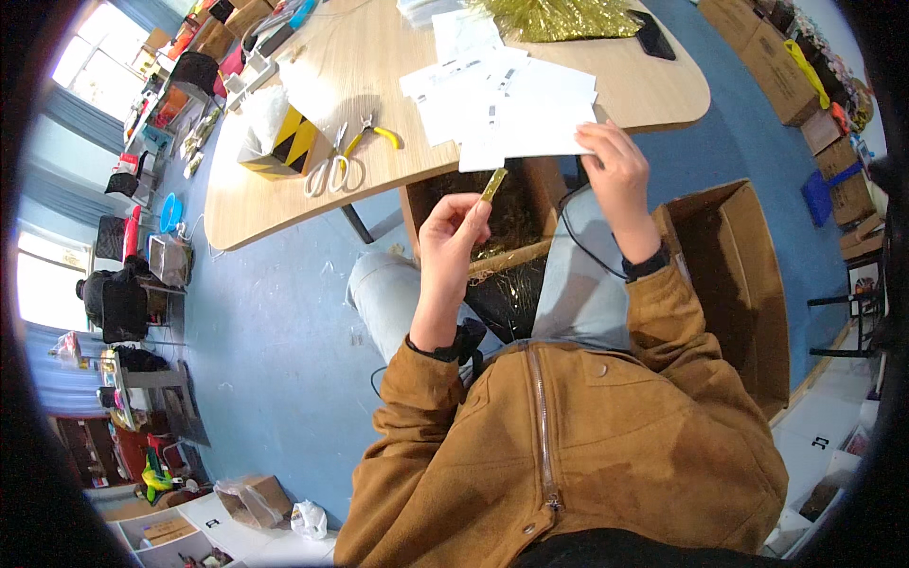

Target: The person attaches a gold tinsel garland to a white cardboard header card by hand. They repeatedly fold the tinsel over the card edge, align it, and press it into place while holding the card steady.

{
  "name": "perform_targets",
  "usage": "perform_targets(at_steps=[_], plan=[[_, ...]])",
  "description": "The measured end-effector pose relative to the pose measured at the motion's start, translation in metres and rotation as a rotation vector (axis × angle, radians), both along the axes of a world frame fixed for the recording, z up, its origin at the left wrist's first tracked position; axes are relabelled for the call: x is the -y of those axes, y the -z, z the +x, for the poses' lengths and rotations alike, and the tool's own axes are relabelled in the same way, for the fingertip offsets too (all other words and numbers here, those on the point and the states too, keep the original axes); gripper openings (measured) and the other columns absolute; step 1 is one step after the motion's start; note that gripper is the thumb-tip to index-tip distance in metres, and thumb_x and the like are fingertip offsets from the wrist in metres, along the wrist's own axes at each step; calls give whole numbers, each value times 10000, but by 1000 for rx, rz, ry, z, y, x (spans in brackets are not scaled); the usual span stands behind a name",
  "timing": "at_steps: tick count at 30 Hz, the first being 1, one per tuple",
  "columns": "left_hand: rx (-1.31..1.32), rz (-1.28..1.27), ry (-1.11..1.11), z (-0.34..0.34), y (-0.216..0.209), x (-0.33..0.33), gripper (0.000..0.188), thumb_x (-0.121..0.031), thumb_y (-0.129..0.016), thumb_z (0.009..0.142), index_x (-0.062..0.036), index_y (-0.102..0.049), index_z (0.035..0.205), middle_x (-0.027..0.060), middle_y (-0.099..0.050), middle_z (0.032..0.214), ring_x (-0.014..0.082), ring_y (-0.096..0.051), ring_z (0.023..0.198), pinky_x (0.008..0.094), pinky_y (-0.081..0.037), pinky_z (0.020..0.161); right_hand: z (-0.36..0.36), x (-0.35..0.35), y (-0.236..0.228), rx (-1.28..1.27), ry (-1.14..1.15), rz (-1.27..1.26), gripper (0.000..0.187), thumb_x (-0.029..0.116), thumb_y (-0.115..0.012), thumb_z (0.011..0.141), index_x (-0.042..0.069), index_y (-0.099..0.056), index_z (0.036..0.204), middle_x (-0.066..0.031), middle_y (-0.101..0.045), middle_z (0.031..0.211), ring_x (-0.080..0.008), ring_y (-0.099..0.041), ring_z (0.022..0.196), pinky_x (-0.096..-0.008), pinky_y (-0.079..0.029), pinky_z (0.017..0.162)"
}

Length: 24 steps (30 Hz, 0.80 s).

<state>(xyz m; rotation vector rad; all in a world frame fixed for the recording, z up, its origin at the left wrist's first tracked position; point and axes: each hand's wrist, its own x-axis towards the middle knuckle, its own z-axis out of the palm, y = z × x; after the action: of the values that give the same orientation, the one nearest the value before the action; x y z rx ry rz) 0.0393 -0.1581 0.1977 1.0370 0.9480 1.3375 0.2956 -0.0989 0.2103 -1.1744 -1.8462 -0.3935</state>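
Note:
Between the thumb and finger of my left hand (453,227) is a short gold strip (493,185), pointing up toward the table edge. My right hand (620,175) is closed on the corner of a white card (549,140) at the table's near edge. More white cards (450,85) with small dark printed marks lie spread and overlapping beyond it. A shiny gold tinsel bundle (559,17) rests at the far side of the table, behind the cards.
On the wooden table (256,204) are scissors (333,170), yellow-handled pliers (371,134), a black-and-yellow striped box (292,147) and a dark phone (653,36). An open carton (478,222) with gold scraps sits under the edge; another carton (734,284) stands at my right.

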Motion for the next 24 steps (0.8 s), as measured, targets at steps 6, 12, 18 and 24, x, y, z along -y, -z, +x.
perform_targets(at_steps=[6,12,18,24], plan=[[356,-172,50,39,15,-1,166,-194,-764,968,-50,-713,1033,-13,-667,881,71,-580,783,231,-464,731,-34,32,12,-66,-39,8,340,-36,-828,675,78,-734,981,-30,-657,1022,-246,-637,955,-360,-567,767],[499,-283,-196,50,33,-12,191,-220,-747,986,-47,-666,992,-1,-633,867,86,-578,781,233,-497,736,-42,34,27,-96,-34,-34,355,-62,-816,657,82,-738,971,-34,-658,1020,-252,-630,972,-364,-560,767],[431,-263,-264,50,45,-18,189,-209,-717,1008,-34,-658,1046,1,-635,892,83,-573,778,219,-481,685,-40,35,35,-71,-18,-99,371,-70,-815,651,77,-733,982,-37,-661,1053,-270,-619,1022,-386,-554,813],[418,-306,-301,44,49,-20,172,-182,-703,1010,-44,-643,1095,-14,-623,900,55,-536,727,209,-451,627,-50,55,11,90,-41,-370,693,45,-861,695,126,-620,1340,-82,-545,1383,-326,-460,1341,-441,-418,1161]])
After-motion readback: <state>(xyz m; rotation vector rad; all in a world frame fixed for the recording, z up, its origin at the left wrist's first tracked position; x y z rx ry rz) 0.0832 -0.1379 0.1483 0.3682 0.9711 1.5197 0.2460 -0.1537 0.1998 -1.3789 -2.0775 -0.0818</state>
